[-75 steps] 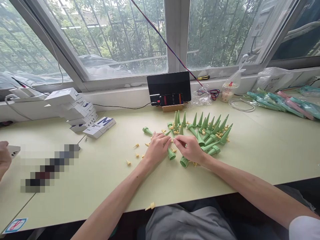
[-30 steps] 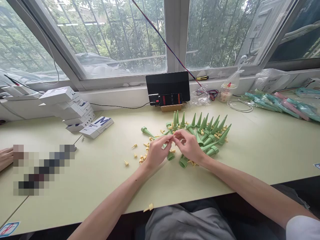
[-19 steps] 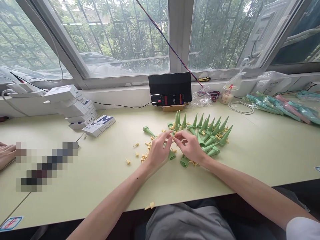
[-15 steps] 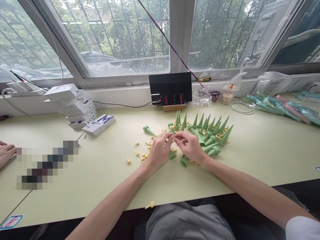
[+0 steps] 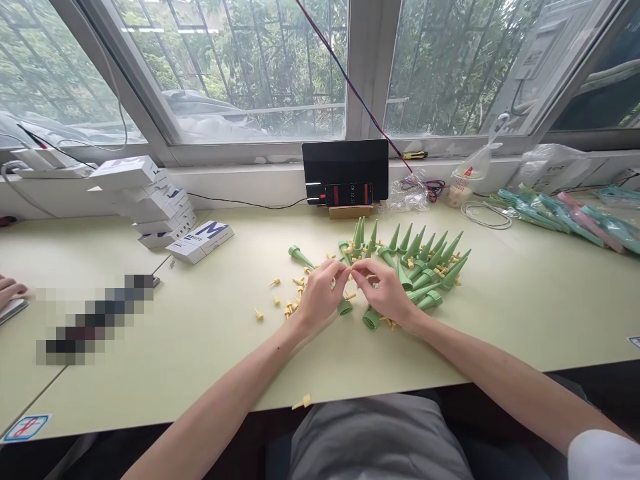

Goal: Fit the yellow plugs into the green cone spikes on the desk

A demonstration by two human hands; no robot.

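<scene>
Green cones [image 5: 425, 276]: on the surface [image 5: 230, 347], most of them beyond and to the right of the hands, some upright on their wide ends, others lying down; several overlap, so parts are covered.
Cones by the left hand: one lies beyond it and one open end pokes out on its right side; the hand hides the middle.
Yellow pieces [image 5: 259, 315]: scattered left of the left hand, partly covered by it, with more among the cones; one lies at the near edge.
Left hand [image 5: 321, 293]: thumb and fingers brought together in a pinch, its tips meeting the other hand's.
Right hand [image 5: 385, 290]: pinched likewise, over the cones; whatever sits between the fingertips is too small to make out.
Co-worker's hand [image 5: 10, 290]: cut off by the left border, touching a flat item that is also cut off.
Pixelated patch [image 5: 100, 320]: what lies under it cannot be told.
Phone [image 5: 349, 194]: propped before a dark panel [image 5: 345, 158]; its digits are hard to read.
</scene>
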